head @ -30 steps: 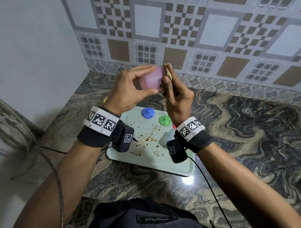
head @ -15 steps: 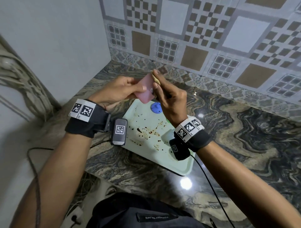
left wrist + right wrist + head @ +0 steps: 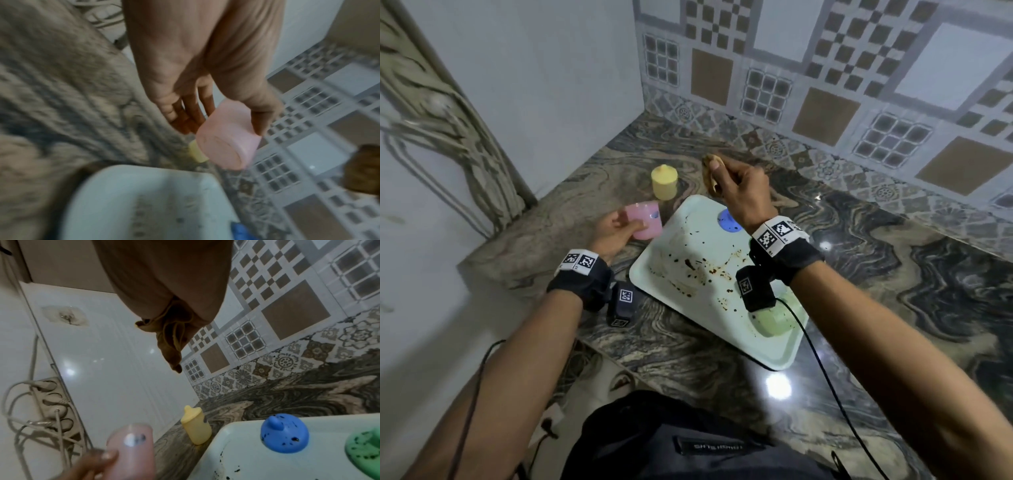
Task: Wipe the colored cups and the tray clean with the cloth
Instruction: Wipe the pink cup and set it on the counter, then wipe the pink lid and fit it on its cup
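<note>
Pink cup [image 3: 645, 219] is held by the left hand [image 3: 616, 233], fingers [image 3: 186, 116] and thumb curled round its wall, low over the table [image 3: 893, 274] just left of the tray [image 3: 774, 356] and near the yellow cup [image 3: 664, 182]. It should be set down upright beside the yellow cup, off the tray, and released only once seated. Right hand [image 3: 743, 192] is raised over the tray's far edge, fingers closed on the bunched cloth [image 3: 172, 340]. Blue cup [image 3: 284, 433] and green cup [image 3: 366, 452], inverted on the tray, are judged next; both speckled, like the tray.
</note>
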